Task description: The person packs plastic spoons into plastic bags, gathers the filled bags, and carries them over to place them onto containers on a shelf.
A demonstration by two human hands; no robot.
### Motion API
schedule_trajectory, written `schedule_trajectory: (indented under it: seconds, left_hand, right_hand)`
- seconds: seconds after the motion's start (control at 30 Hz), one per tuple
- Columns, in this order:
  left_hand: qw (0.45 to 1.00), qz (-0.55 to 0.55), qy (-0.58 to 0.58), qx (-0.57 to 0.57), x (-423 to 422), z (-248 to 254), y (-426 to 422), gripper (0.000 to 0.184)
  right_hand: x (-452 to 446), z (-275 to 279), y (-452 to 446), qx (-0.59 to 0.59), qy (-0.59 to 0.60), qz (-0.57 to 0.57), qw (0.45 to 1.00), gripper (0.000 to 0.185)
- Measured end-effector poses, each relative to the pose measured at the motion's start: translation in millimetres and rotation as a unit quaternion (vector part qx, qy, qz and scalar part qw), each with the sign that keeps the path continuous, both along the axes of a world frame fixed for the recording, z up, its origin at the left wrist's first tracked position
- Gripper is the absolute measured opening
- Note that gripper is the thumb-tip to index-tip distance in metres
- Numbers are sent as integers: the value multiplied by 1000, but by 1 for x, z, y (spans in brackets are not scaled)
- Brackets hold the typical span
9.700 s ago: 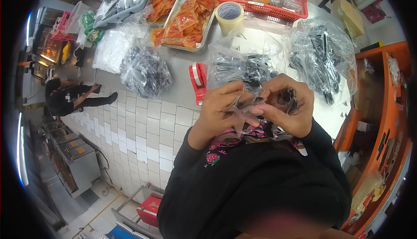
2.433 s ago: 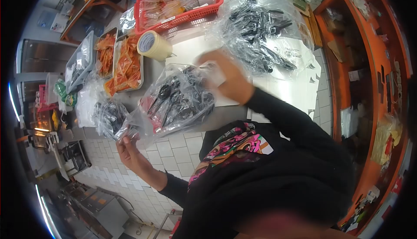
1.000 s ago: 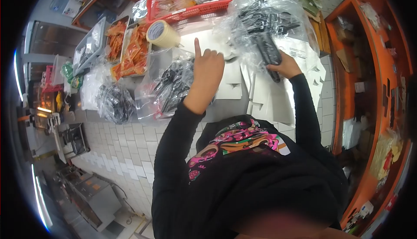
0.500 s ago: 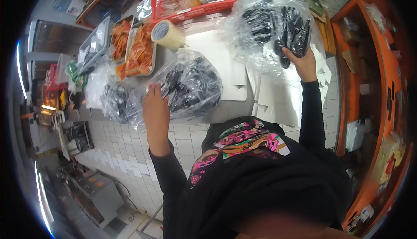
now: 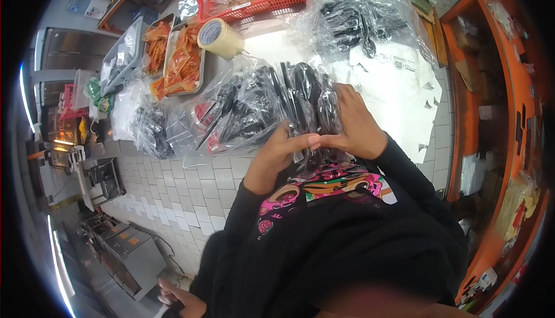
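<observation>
Near the front edge of the table, both my hands hold a bundle of wrapped black plastic spoons [image 5: 306, 95], dark in clear film. My left hand [image 5: 277, 153] closes on its lower left side, and my right hand [image 5: 359, 126] cups its right side. The two thumbs meet in front. Left of the bundle lies a clear bag of black plastic cutlery [image 5: 245, 113], close to my left hand. Farther back on the right, another clear bag of black cutlery [image 5: 361, 20] lies spread out. The bundle's lower end is partly hidden by my thumbs.
Behind the bags stand a tape roll [image 5: 222, 39], a red basket [image 5: 254, 10] of packets and a metal tray [image 5: 199, 78] of orange sachets. White card sheets [image 5: 399, 95] lie at right, beside an orange shelf unit [image 5: 483, 202]. Another person's hand [image 5: 179, 298] shows at lower left.
My right hand has brought the bundle from the far right bag toward my body. My left hand has left the left bag and come right to hold the bundle too.
</observation>
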State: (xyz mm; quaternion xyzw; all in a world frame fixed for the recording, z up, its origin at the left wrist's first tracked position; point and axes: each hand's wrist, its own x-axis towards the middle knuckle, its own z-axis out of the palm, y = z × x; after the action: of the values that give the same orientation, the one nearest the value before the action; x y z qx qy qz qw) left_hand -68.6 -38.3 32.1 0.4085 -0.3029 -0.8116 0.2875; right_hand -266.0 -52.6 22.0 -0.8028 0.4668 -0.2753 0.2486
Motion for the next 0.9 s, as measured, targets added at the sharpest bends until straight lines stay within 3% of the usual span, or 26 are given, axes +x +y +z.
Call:
schedule_trajectory:
  seconds: [0.07, 0.13, 0.2, 0.23, 0.27, 0.37, 0.4, 0.47, 0.53, 0.6, 0.67, 0.73, 0.77, 0.87, 0.9]
  left_hand:
    - [994, 104, -23, 36, -11, 8, 11, 48]
    - [993, 107, 17, 40, -10, 1, 13, 49]
    - [996, 69, 9, -55, -7, -10, 12, 50]
    - [993, 41, -31, -108, -5, -16, 11, 51]
    - [993, 42, -29, -107, -4, -17, 13, 51]
    - [943, -23, -184, -274, -3, -6, 12, 53]
    - [944, -21, -184, -274, -2, -1, 12, 53]
    - [970, 25, -145, -195, -1, 8, 13, 54]
    - [958, 47, -146, -240, 2, 1, 12, 49]
    - [964, 79, -72, -242, 3, 6, 10, 40]
    - [966, 92, -56, -233, 5, 11, 7, 33]
    - [972, 127, -14, -198, 5, 14, 5, 32]
    - [975, 129, -9, -182, 5, 18, 4, 31]
    - [974, 168, 7, -151, 0, 27, 3, 30]
    - [974, 168, 7, -152, 2, 24, 4, 30]
  right_hand:
    - [-3, -2, 2, 65, -101, -15, 993, 93]
    - [-5, 7, -2, 18, -146, -18, 989, 85]
    - [-12, 9, -6, 160, -349, -80, 920, 71]
    - [-14, 12, -10, 152, -371, -68, 914, 59]
    - [-14, 17, -12, 152, -369, -68, 914, 59]
    - [-11, 19, -15, 232, -441, -21, 867, 39]
    - [-11, 23, -15, 232, -440, -20, 867, 39]
    - [-9, 36, -16, 276, -496, -103, 817, 30]
    - [-13, 37, -20, 271, -486, -102, 825, 29]
    - [-14, 32, -23, 277, -566, -99, 770, 33]
    - [-11, 29, -26, 265, -571, -114, 769, 33]
    - [-7, 42, -26, 285, -658, -81, 692, 34]
    - [-16, 39, -26, 292, -641, -12, 709, 44]
    - [-20, 36, -25, 342, -597, 69, 722, 48]
    - [-9, 38, -23, 240, -479, 44, 843, 46]
